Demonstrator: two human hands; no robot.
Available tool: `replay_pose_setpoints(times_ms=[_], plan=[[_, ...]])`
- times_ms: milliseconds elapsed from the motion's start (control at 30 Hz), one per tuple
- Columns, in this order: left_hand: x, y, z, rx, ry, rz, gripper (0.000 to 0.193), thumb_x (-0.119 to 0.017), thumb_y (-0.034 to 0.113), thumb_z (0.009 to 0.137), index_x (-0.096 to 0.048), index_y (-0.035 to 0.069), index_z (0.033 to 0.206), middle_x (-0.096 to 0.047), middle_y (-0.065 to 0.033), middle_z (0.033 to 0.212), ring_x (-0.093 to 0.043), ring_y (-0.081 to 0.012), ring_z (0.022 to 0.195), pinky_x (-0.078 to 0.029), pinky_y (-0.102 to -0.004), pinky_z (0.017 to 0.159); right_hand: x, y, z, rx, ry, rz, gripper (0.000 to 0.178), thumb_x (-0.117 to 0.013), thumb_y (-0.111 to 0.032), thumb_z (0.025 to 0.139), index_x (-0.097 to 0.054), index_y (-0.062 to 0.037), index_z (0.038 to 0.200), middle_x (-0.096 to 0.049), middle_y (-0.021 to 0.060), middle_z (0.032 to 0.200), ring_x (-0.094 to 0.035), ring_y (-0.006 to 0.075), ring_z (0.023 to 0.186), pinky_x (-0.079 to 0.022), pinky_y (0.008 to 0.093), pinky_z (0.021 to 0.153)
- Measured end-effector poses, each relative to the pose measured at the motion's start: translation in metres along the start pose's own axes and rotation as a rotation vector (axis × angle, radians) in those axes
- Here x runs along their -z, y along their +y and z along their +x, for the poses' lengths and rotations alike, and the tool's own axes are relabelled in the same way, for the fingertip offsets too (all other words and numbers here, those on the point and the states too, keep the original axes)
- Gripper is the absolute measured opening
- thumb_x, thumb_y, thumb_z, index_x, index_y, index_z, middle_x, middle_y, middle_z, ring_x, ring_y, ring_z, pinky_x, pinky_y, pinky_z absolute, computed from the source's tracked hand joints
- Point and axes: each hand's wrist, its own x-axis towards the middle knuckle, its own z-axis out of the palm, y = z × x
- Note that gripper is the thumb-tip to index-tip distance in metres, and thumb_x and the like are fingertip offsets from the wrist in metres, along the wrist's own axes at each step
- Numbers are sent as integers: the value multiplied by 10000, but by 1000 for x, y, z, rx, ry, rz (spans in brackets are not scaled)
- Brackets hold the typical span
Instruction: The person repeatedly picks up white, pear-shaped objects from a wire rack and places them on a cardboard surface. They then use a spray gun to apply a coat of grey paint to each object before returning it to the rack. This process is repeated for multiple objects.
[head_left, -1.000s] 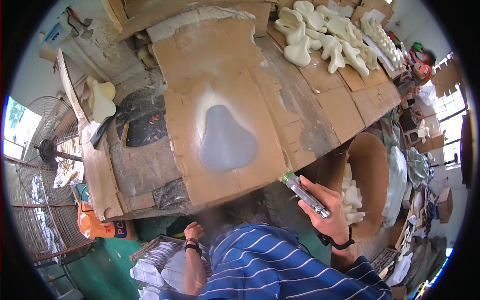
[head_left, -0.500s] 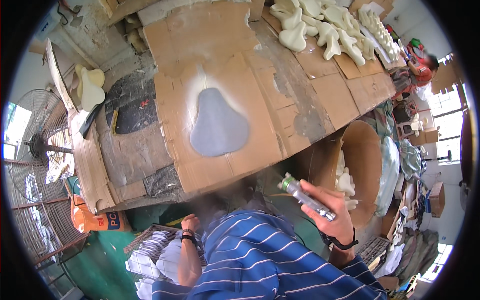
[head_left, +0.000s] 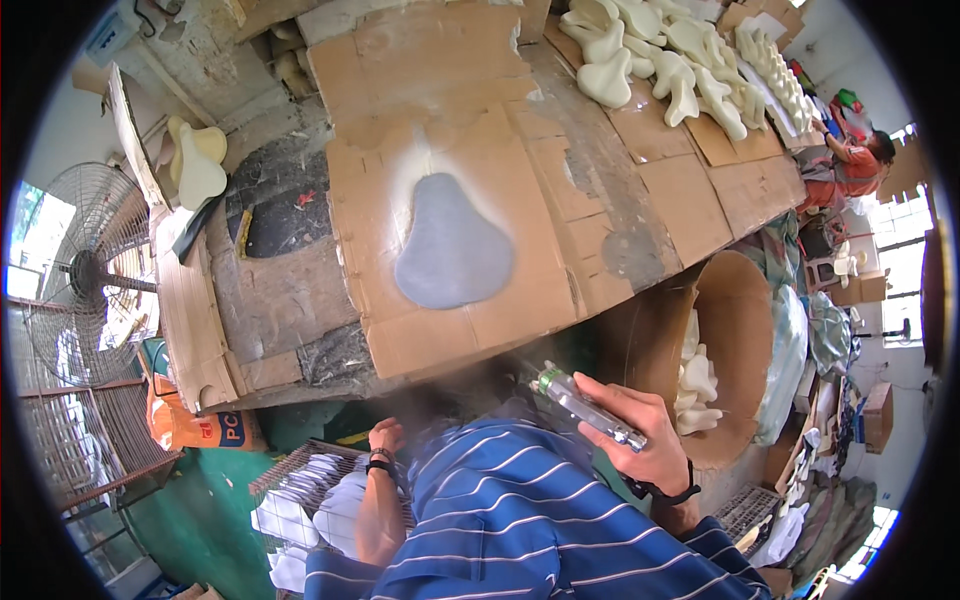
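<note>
In my right hand (head_left: 640, 430), fingers are wrapped round a silvery metal spray gun (head_left: 580, 402) with a green ring near its tip. It is held in front of my body, below the table's near edge, its tip pointing up and left. On the cardboard-covered table (head_left: 455, 350) lies a flat grey, pear-shaped saddle piece (head_left: 455, 245), narrow end away from me, with whitish overspray round it. My left hand (head_left: 387, 437) hangs low at my left side, fingers curled with nothing visible in them, near a wire basket (head_left: 290, 470) of white saddle-shaped pieces.
Cream foam saddles (head_left: 690, 75) are heaped on the table's far right. A large cardboard drum (head_left: 735, 350) with more foam pieces stands right of my hand. At the left are a caged fan (head_left: 85, 275) and an orange sack (head_left: 190, 415). Another person (head_left: 850, 165) is at far right.
My right hand with the spray gun has shifted left, and the gun tip has moved towards the table edge. The view has turned slightly. My left hand is nearly unmoved.
</note>
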Motion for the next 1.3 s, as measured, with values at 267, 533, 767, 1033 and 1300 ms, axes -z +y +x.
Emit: replay_pose_setpoints(times_ms=[267,533,767,1033,1300], plan=[[9,-10,-2,47,-39,-138,387,-668,62,841,-630,11,1223,-729,-126,962,-721,-263,803,-607,-429,679,-7,8,17,48,259,-36,507,-725,16,859,-616,2,1354,-709,159,970,-659,243,766,-519,318,715],[6,-1,3,23,-59,-58,402,-637,66,844,-629,14,1243,-722,-119,958,-718,-273,827,-612,-452,710,7,16,-11,-12,255,-135,567,-728,50,821,-601,-8,1371,-700,171,966,-671,286,772,-531,345,717],[3,5,15,48,-108,-89,388,-598,65,860,-639,25,1244,-726,-117,974,-718,-270,850,-606,-456,721,4,3,-10,63,294,-112,617,-733,84,795,-590,-21,1386,-694,181,962,-683,336,782,-541,361,717],[5,-12,23,-38,-77,-93,342,-637,21,878,-648,-10,1218,-724,-163,942,-715,-298,780,-599,-421,642,15,3,-32,-20,88,-151,617,-727,90,785,-595,-20,1378,-693,186,966,-680,355,792,-542,354,723],[15,-39,19,-27,-49,67,316,-683,92,881,-687,-22,1176,-738,-161,944,-743,-255,765,-608,-378,656,10,1,-34,-44,196,-77,583,-731,75,786,-615,0,1353,-708,184,995,-689,304,821,-534,330,743]])
